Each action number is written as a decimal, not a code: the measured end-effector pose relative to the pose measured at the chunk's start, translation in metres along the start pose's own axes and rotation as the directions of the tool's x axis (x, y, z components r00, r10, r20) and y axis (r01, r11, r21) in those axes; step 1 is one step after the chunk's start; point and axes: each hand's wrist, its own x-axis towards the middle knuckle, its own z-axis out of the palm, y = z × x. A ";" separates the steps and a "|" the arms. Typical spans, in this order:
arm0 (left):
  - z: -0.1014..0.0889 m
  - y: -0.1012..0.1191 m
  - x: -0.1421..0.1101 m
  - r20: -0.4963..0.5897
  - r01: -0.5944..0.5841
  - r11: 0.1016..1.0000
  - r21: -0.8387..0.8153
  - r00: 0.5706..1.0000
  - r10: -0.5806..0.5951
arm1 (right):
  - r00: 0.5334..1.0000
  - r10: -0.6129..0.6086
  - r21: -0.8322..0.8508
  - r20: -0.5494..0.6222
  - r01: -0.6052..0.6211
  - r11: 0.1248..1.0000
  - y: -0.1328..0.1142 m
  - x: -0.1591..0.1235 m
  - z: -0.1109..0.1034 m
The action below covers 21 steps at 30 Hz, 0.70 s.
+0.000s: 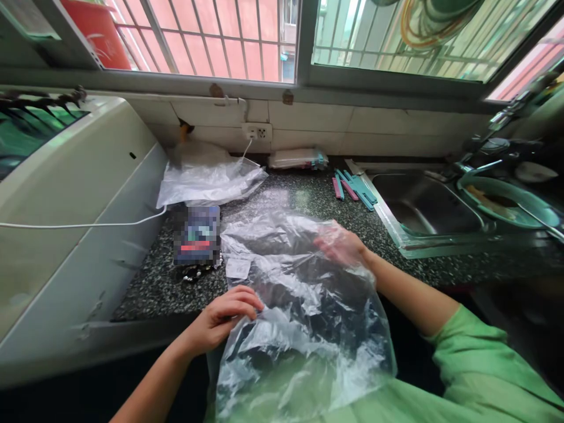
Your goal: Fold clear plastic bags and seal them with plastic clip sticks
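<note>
We are pinching a clear plastic bag (304, 329) with our left hand (225, 312); our right hand (342, 245) is showing through its film, grip unclear; sealing clips (359, 189) are lying beyond the bag

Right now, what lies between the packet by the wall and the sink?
Pink and blue-green strips lie between the packet and sink, in the head view.

Plastic bag (308, 329) across the near edge of the worktop (150, 288); sink (429, 202) at right, clips (359, 189) just left of it; packet (293, 159) behind, near the wall (308, 116); 2nd bag (211, 181) at rear left.
</note>
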 end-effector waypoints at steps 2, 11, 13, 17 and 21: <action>0.000 0.000 0.002 0.020 -0.007 0.999 0.054 1.000 0.006 | 0.991 0.131 0.066 -0.030 -0.129 0.989 -0.006 0.010 -0.002; 0.006 -0.005 -0.001 -0.086 -0.049 0.808 0.587 0.989 0.123 | 0.969 0.203 -0.440 -0.138 -0.244 0.864 -0.009 -0.008 -0.036; 0.004 -0.010 -0.004 -0.121 0.000 0.695 0.719 0.985 0.125 | 0.977 0.138 -0.464 -0.166 -0.200 0.863 -0.006 -0.016 -0.041; -0.004 -0.019 -0.002 -0.193 0.106 0.526 0.844 0.975 0.113 | 0.968 -0.062 -0.397 -0.243 -0.041 0.917 0.005 -0.026 -0.044; -0.011 -0.026 0.018 -0.193 0.130 0.325 0.937 0.966 0.170 | 0.965 -0.165 -0.443 -0.204 0.059 0.894 0.014 -0.028 -0.046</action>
